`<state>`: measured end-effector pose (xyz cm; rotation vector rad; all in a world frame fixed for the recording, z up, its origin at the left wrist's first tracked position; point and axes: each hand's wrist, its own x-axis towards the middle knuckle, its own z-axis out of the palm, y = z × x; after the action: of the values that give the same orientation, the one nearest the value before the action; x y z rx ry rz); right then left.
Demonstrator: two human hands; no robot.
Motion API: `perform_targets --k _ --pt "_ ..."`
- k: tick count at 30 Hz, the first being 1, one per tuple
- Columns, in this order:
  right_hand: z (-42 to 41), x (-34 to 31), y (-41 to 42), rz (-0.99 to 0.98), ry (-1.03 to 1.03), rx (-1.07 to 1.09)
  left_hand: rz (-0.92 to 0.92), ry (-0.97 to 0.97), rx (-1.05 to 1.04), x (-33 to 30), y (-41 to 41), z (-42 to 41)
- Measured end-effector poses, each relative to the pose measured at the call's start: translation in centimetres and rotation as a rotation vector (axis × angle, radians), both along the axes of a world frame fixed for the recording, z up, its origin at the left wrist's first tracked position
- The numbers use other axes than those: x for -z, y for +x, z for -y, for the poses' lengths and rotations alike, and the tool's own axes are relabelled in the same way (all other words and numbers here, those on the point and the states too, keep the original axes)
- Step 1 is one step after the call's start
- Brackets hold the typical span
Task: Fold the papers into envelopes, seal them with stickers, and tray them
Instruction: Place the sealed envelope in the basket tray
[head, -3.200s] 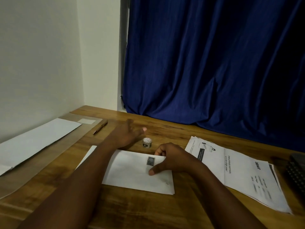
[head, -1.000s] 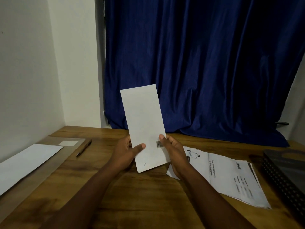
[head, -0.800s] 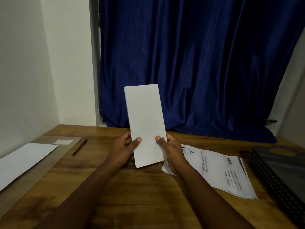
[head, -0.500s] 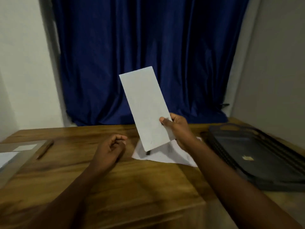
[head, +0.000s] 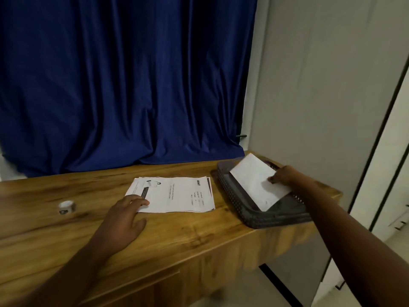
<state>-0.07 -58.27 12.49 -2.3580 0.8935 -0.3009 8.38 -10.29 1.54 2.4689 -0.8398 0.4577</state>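
A white folded envelope (head: 254,182) lies tilted in the dark perforated tray (head: 250,212) at the desk's right end. My right hand (head: 285,177) pinches the envelope's right edge, thumb on top. My left hand (head: 126,214) lies flat on the wooden desk with straight fingers, its fingertips touching the near left corner of a stack of printed papers (head: 177,194). A small white sticker roll (head: 66,207) stands on the desk to the left.
A dark blue curtain (head: 124,85) hangs behind the desk (head: 177,238). A grey wall panel (head: 321,85) stands right of the tray. The desk's right edge drops off just past the tray, and its front edge runs below my left arm.
My left hand let go of the envelope and came down beside the printed papers. My right hand carried the envelope to the right and lowered it into the tray. The view turned right.
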Motion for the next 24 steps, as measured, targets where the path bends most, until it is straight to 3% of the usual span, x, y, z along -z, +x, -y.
perform_targets --k 11,17,21,24 --pt "-0.3 1.7 -0.5 -0.296 -0.121 -0.002 -0.037 0.077 -0.035 0.4 0.0 0.2" --pt "-3.0 -0.5 1.1 0.052 -0.281 -0.072 -0.08 0.138 -0.085 1.2 0.9 0.2" --pt "-11.5 -1.0 2.3 0.34 -0.274 -0.359 -0.093 0.194 -0.128 0.9 0.6 0.2" --pt "-18.5 0.8 2.5 0.379 -0.267 -0.544 -0.059 0.229 -0.172 0.3 -0.4 0.1"
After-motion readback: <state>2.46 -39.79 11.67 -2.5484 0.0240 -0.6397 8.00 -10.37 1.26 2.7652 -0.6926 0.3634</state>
